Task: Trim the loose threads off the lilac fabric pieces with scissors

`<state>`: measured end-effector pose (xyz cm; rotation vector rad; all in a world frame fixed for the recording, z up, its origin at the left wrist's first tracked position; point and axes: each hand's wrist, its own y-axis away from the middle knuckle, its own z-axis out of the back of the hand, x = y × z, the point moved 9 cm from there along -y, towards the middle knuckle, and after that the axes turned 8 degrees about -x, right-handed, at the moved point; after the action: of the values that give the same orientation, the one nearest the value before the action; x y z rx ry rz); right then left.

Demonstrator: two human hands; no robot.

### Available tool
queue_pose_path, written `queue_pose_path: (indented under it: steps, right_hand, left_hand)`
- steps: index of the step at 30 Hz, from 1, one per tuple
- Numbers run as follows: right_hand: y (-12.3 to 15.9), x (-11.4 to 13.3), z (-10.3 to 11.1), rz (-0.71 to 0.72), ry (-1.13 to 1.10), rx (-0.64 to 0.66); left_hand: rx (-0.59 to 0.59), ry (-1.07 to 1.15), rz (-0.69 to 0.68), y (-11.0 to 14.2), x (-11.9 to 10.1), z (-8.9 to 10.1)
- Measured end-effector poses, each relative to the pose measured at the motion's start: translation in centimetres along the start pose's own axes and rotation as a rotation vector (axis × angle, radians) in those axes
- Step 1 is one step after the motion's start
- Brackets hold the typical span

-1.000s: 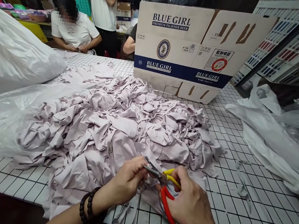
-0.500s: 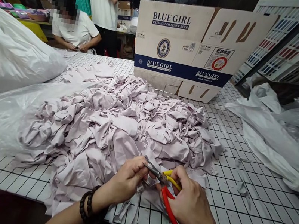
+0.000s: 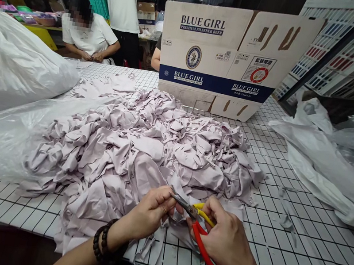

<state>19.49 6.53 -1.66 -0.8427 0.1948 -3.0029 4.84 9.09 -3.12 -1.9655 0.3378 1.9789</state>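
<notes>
The scissors [image 3: 203, 235], with one red and one yellow handle, are gripped by the fingers of the right hand [image 3: 226, 236] — blades pointed toward the left hand [image 3: 154, 209]. The fingers of the left hand are pinched together at the blade tips; whether cloth is grasped between them cannot be told. A beaded bracelet [image 3: 101, 241] is worn on the left wrist. Both hands are positioned at the near edge of the cloth pile [image 3: 148, 146], which is spread over the grid-patterned table [image 3: 279, 251]. A printed carton [image 3: 228, 60] is stood behind the pile. Plastic bags are placed at either side — a white bag [image 3: 16, 62] at left, another pale bag [image 3: 323, 164] at right.
</notes>
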Motion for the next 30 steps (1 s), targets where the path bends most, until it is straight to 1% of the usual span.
queue_pose_path:
  steps: [10, 15, 21, 30]
  right_hand:
    - [-0.2, -0.3, -0.6, 0.024, -0.044, 0.068]
    - [-0.2, 0.3, -0.8, 0.043, -0.030, 0.100]
    - [-0.1, 1.2, -0.8, 0.058, 0.022, 0.094]
    - [0.0, 1.1, -0.7, 0.064, -0.002, 0.086]
  left_hand:
    - [0.034, 0.056, 0.061, 0.1, 0.4, -0.3]
    - [0.033, 0.080, 0.089, 0.1, 0.5, -0.2]
    - [0.012, -0.018, 0.023, 0.0, -0.2, 0.2]
    - [0.029, -0.068, 0.014, 0.2, -0.3, 0.3]
